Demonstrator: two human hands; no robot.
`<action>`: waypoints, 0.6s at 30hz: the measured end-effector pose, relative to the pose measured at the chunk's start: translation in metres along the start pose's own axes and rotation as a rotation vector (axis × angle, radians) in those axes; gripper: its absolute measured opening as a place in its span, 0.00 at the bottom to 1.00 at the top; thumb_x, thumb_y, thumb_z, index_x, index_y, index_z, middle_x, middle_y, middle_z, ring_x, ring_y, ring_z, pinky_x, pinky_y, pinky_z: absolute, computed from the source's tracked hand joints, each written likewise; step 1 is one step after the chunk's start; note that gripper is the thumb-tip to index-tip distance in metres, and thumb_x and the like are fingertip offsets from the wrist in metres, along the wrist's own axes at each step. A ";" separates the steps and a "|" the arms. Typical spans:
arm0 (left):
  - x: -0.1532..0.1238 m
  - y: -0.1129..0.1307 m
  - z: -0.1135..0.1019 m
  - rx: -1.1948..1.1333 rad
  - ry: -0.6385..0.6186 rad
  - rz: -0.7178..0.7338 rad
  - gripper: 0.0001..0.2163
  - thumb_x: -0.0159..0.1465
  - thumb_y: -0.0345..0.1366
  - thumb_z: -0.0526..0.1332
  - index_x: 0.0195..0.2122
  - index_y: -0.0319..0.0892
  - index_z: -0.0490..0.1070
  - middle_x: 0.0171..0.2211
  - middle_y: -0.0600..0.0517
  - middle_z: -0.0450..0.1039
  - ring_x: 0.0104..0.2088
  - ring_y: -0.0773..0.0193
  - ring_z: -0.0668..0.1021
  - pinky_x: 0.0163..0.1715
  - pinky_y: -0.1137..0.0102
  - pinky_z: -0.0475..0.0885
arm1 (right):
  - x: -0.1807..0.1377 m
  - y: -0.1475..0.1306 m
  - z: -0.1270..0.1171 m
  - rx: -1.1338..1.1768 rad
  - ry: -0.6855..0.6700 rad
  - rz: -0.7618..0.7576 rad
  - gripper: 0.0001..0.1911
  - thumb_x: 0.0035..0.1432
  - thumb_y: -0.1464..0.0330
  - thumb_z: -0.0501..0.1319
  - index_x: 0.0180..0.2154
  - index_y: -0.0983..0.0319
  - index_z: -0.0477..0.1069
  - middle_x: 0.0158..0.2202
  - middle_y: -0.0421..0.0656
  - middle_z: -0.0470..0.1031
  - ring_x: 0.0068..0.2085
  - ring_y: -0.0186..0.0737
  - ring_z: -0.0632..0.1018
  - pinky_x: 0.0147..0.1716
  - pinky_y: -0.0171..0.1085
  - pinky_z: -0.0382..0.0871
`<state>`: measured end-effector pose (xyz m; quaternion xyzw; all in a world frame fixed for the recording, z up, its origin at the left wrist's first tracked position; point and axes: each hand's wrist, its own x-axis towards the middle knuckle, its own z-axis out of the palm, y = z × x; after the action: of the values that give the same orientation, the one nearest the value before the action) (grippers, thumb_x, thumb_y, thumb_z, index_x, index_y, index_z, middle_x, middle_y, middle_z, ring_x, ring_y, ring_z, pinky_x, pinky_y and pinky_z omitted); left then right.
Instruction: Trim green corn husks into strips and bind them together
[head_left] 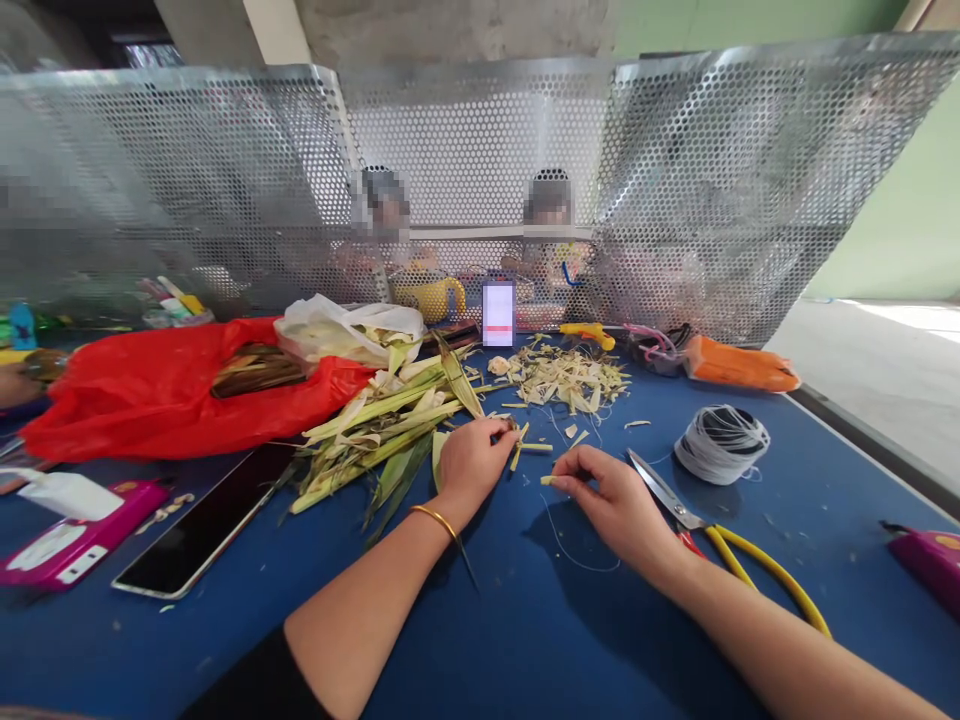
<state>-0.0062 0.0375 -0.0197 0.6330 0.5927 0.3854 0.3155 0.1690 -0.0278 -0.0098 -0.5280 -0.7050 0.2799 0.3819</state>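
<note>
Blue table (pixel 525 620): the left hand (pixel 474 462) pinches a leaf strip (pixel 517 447), the right hand (pixel 611 500) nips a short cut piece (pixel 547 480). Firm fingertip grips, scissors (pixel 675 500) close by, should keep it neat.

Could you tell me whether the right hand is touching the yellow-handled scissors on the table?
Apart. The head view shows the right hand pinching a small leaf strip, while the scissors lie just beside it, a sliver of blue table between them.

Bare forearms; thin gold bangle (pixel 436 519) on left wrist; dark sleeve (pixel 259 685) at left upper arm.
</note>
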 end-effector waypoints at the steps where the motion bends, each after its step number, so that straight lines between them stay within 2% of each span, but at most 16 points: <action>1: 0.000 0.001 -0.002 -0.164 0.006 -0.065 0.07 0.58 0.38 0.63 0.25 0.42 0.75 0.29 0.51 0.75 0.33 0.63 0.73 0.31 0.73 0.61 | 0.000 -0.001 -0.001 0.008 0.010 -0.005 0.08 0.58 0.63 0.59 0.29 0.59 0.70 0.27 0.38 0.72 0.30 0.36 0.70 0.30 0.34 0.62; 4: -0.004 0.009 -0.010 -0.607 -0.048 -0.239 0.08 0.59 0.37 0.61 0.26 0.41 0.72 0.26 0.53 0.71 0.28 0.68 0.72 0.28 0.75 0.62 | 0.002 -0.002 -0.005 0.101 0.100 0.025 0.09 0.57 0.61 0.59 0.29 0.59 0.71 0.27 0.38 0.72 0.30 0.36 0.70 0.30 0.34 0.62; 6: -0.009 0.014 -0.013 -0.699 -0.133 -0.285 0.07 0.61 0.36 0.59 0.29 0.40 0.72 0.25 0.54 0.70 0.25 0.69 0.72 0.25 0.74 0.63 | 0.004 -0.002 -0.009 0.224 0.163 0.055 0.10 0.56 0.60 0.61 0.29 0.60 0.71 0.29 0.40 0.74 0.33 0.38 0.72 0.33 0.35 0.64; 8: -0.014 0.017 -0.013 -0.864 -0.233 -0.367 0.07 0.62 0.34 0.58 0.30 0.39 0.71 0.24 0.55 0.68 0.23 0.70 0.72 0.23 0.75 0.64 | 0.006 -0.003 -0.012 0.370 0.188 0.087 0.12 0.53 0.58 0.64 0.28 0.61 0.71 0.36 0.44 0.76 0.41 0.43 0.74 0.41 0.38 0.65; 11: -0.021 0.018 -0.007 -1.187 -0.399 -0.554 0.05 0.63 0.31 0.58 0.30 0.38 0.70 0.23 0.55 0.68 0.22 0.73 0.72 0.21 0.78 0.64 | 0.007 -0.005 -0.014 0.541 0.152 0.142 0.12 0.52 0.59 0.66 0.27 0.61 0.72 0.46 0.47 0.76 0.55 0.50 0.69 0.52 0.44 0.60; 13: -0.025 0.018 -0.002 -1.257 -0.472 -0.634 0.06 0.63 0.31 0.58 0.30 0.37 0.70 0.22 0.55 0.68 0.21 0.74 0.72 0.20 0.78 0.64 | 0.005 -0.006 -0.013 0.602 0.106 0.149 0.11 0.53 0.60 0.66 0.27 0.60 0.72 0.45 0.47 0.77 0.57 0.51 0.68 0.54 0.45 0.58; 15: -0.028 0.018 0.002 -1.243 -0.505 -0.667 0.05 0.63 0.30 0.59 0.31 0.36 0.71 0.22 0.55 0.68 0.21 0.74 0.72 0.20 0.79 0.64 | 0.004 -0.008 -0.012 0.625 0.072 0.135 0.10 0.53 0.61 0.66 0.27 0.60 0.72 0.43 0.46 0.78 0.55 0.48 0.70 0.53 0.44 0.59; 18: -0.034 0.019 0.005 -1.184 -0.530 -0.669 0.04 0.62 0.30 0.59 0.34 0.36 0.72 0.24 0.55 0.69 0.22 0.74 0.72 0.21 0.79 0.65 | 0.004 -0.009 -0.011 0.600 0.074 0.142 0.10 0.51 0.61 0.68 0.29 0.60 0.74 0.38 0.43 0.79 0.44 0.43 0.75 0.46 0.40 0.66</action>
<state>0.0082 0.0018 -0.0101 0.2131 0.3503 0.3581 0.8389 0.1731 -0.0265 0.0045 -0.4496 -0.5379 0.4820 0.5256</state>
